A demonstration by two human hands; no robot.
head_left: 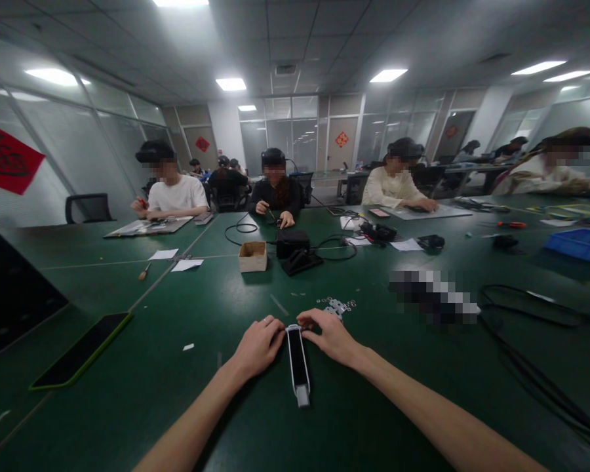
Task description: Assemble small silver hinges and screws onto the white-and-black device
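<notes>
Glossy green tabletop (128, 406) stretched beneath a long, narrow, black-faced strip with a white frame (297, 357), lying lengthwise between the forearms. At its far end, the left hand (259, 342) had its fingers bunched together; the right hand (332, 334) curved thumb and forefinger slightly apart. Whether either pinched it, I could not tell. Small silvery flat pieces (337, 306) lay scattered just beyond.

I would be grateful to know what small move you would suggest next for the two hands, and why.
I would probably steady the far end of the slim black-and-white device with both sets of fingertips: the left hand and right hand already flank that end, while neither hand holds its near end.
</notes>
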